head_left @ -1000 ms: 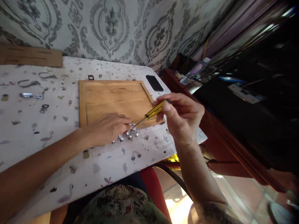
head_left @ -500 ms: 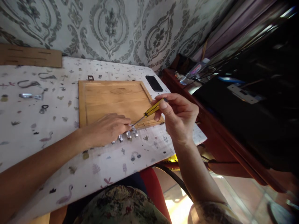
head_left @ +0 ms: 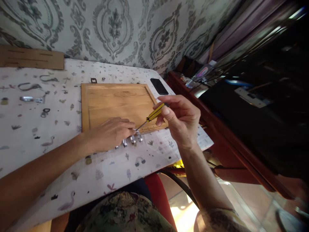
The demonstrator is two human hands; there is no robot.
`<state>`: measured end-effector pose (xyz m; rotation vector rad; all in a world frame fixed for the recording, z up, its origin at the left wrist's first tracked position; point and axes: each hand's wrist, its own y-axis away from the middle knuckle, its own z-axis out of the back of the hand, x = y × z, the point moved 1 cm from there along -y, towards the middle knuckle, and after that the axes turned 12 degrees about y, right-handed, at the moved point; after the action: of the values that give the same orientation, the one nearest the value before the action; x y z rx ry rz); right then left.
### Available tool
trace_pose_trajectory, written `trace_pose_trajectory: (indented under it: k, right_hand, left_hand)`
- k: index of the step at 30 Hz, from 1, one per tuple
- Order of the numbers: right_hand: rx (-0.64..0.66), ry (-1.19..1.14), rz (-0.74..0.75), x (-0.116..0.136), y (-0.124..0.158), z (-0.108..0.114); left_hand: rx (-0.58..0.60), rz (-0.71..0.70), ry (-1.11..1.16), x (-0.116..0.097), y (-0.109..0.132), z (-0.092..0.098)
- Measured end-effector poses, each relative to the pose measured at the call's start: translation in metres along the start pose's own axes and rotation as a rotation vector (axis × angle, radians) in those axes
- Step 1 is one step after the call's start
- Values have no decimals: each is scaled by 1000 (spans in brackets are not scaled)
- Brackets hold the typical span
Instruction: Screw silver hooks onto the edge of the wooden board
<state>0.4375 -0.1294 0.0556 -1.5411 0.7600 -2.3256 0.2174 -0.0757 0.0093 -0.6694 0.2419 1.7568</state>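
A small screwdriver [head_left: 155, 113] with a yellow and black handle is pinched between the thumb and fingers of my right hand [head_left: 184, 120]. Its shaft slants down to the left, and the tip meets small metal hardware by my left fingertips. My left hand [head_left: 114, 132] lies over the front edge of a wooden panel [head_left: 116, 100] with a raised frame. Its fingers are closed at that edge; what they pinch is hidden. Several shiny metal fittings [head_left: 133, 139] stick out along the same edge, partly under my left hand.
More curved metal pieces [head_left: 32, 99] lie on the patterned tablecloth [head_left: 60, 154] at the left. A cardboard piece [head_left: 31, 58] is at the far left. Beyond the panel's right corner is a black phone [head_left: 159, 86]. A plastic bottle [head_left: 201, 74] lies on the dark red furniture at right.
My right hand and the screwdriver handle have shifted slightly left, with the tip staying by my left fingertips. My left hand and the panel look unmoved.
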Motion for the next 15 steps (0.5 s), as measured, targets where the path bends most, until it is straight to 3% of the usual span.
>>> trace_pose_trajectory:
  k: [4,11,15]
  right_hand:
    - [57,12,50,1,-1,3]
    - [6,4,39,2,-2,3]
    - [42,-27,36,5,-2,2]
  left_hand:
    - [9,-10,-15,0,0,0]
    - [12,-11,-6,-1,-1,0]
    - [12,-8,-14,-4,0,1]
